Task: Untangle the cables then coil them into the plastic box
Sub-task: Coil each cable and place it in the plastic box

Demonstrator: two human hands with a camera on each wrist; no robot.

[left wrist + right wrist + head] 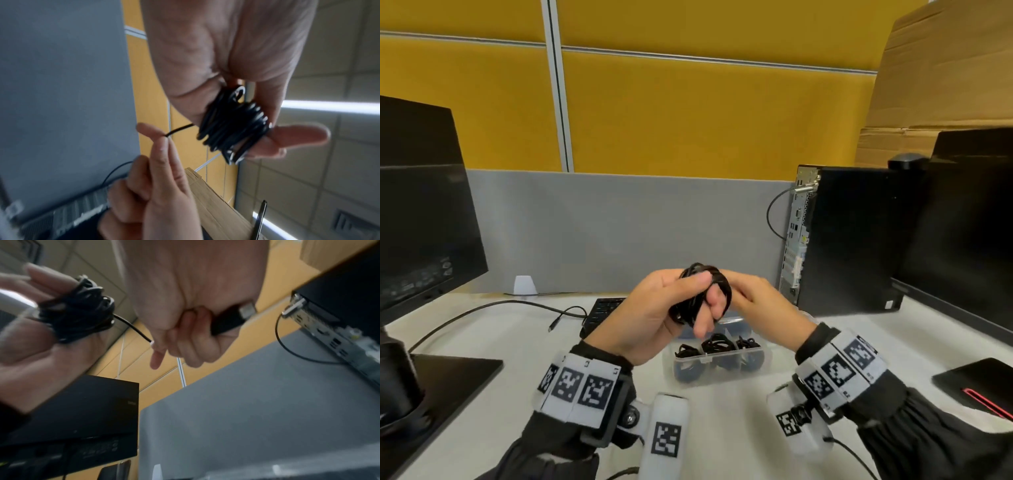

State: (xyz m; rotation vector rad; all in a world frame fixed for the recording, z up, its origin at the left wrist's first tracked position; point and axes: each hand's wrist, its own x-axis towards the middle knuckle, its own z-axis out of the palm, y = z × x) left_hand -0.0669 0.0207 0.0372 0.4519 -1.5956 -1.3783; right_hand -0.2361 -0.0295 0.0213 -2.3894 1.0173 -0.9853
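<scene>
Cable [700,294] is sitting wound in a tight black coil around the extended fingers of your left hand [654,315], raised above the desk [722,428] in front of you. You are pressing your left thumb [693,282] onto the top of the coil, so that hand is gripping the bundle rather than lying loose; the left wrist view is showing the loops [232,125] stacked across two straight fingers.

Your right hand [760,301] is sitting just beside the coil, on its right. From the right wrist view you are pinching the free strand [133,327] where it is leaving the coil, and your curled fingers are closing round the black plug with its metal USB end [232,318], which is poking out past the knuckles.

Below your hands, the clear plastic box [717,359] is standing on the desk, and it is holding several other coiled black cables [717,344] in its compartments; how many, you cannot tell from here.

A monitor [421,212] is standing to your left, a black computer tower [849,236] to your right, and a keyboard [602,310] is lying behind the box, partly hidden by your left hand.
</scene>
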